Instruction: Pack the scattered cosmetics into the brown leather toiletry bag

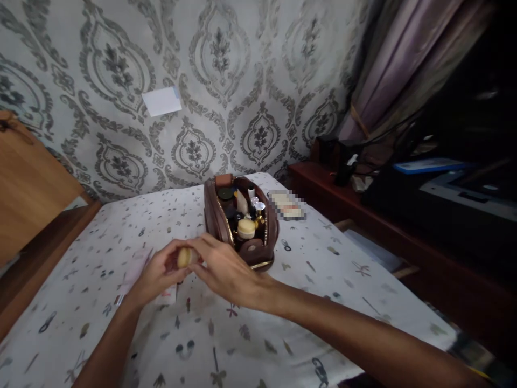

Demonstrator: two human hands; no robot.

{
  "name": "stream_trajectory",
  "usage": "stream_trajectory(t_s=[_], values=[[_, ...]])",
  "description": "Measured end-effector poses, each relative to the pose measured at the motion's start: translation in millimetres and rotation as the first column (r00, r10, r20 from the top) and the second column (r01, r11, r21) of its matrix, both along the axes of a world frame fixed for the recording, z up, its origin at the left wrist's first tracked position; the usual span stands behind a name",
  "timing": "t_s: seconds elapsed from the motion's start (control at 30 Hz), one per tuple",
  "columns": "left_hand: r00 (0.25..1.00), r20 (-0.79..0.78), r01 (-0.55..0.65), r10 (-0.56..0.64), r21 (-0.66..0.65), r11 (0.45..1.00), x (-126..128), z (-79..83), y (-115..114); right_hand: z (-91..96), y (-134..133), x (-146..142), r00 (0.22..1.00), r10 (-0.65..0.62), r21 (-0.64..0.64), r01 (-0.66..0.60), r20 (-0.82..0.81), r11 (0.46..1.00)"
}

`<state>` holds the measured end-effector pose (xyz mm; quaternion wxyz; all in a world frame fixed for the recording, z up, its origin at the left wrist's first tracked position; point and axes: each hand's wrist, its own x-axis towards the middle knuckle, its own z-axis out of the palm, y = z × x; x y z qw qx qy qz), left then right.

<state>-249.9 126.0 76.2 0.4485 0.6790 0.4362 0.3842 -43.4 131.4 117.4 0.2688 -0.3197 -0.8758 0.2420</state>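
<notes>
My left hand (157, 272) curls around a small round jar with a yellow lid (184, 257), held just above the bed. From the other side, my right hand (228, 272) grips the same jar with its fingertips, and both hands partly cover it. Beyond my right hand stands a brown cosmetic bag (210, 215), unzipped at the top. Inside it lies a cream-coloured jar with a yellow lid (246, 229), among bottles such as a gold one with a clear cap (259, 214) and a dark round lid (226, 194). Below my left hand, papers or packets (167, 296) lie on the sheet, partly hidden.
The bed has a white patterned sheet (218, 345). A blurred-out flat item (287, 205) lies right of the bag. A dark red wooden ledge (323, 186) runs along the right, and a wooden board (32, 194) stands at left. Patterned wallpaper (220, 64) covers the wall behind.
</notes>
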Motion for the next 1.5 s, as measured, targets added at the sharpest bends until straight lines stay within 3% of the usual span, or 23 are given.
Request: stream_trajectory(t_s=[0.13, 0.23, 0.43, 0.6, 0.73, 0.93, 1.13, 1.33, 1.5], values=[[0.973, -0.222, -0.032, 0.07, 0.169, 0.985, 5.0, 8.7, -3.0, -7.7, 2.7, -2.3, 0.994, -0.018, -0.105, 0.006, -0.11, 0.994], [0.928, -0.354, -0.005, 0.116, 0.3, 0.954, 7.2, 10.7, -3.9, -7.7, 0.8, -4.9, 0.997, -0.042, -0.136, 0.034, -0.06, 0.99], [0.91, -0.394, 0.048, 0.126, 0.402, 0.914, 6.8, 3.0, -4.7, -3.3, -4.0, -9.3, 0.997, -0.062, -0.095, 0.065, 0.04, 0.993], [0.928, -0.348, 0.018, 0.134, 0.401, 0.916, 9.4, 0.4, -3.1, 5.8, -6.7, -8.8, 0.994, -0.06, -0.034, 0.064, 0.089, 0.997], [0.952, -0.283, -0.019, 0.112, 0.311, 0.95, 11.2, -3.5, -1.1, 10.6, -4.8, -7.0, 0.993, -0.034, -0.023, 0.037, 0.11, 0.999], [0.963, -0.25, -0.029, 0.099, 0.268, 0.963, 12.2, -6.4, -4.2, 14.3, -1.2, -5.9, 0.999, -0.018, -0.02, 0.019, 0.033, 1.0], [0.951, -0.291, -0.026, 0.101, 0.249, 0.968, 12.2, -3.6, -4.8, 39.4, 0.1, 8.9, 0.997, -0.032, -0.062, 0.027, -0.073, 0.998], [0.931, -0.344, -0.036, 0.124, 0.25, 0.967, 10.1, -2.0, -2.1, 64.0, 26.3, 39.3, 0.982, -0.096, -0.092, 0.082, -0.165, 0.992], [0.923, -0.364, -0.035, 0.127, 0.25, 0.968, 10.8, -5.0, 0.2, 77.2, 41.9, 54.3, 0.951, -0.078, -0.244, 0.003, -0.3, 0.97]])
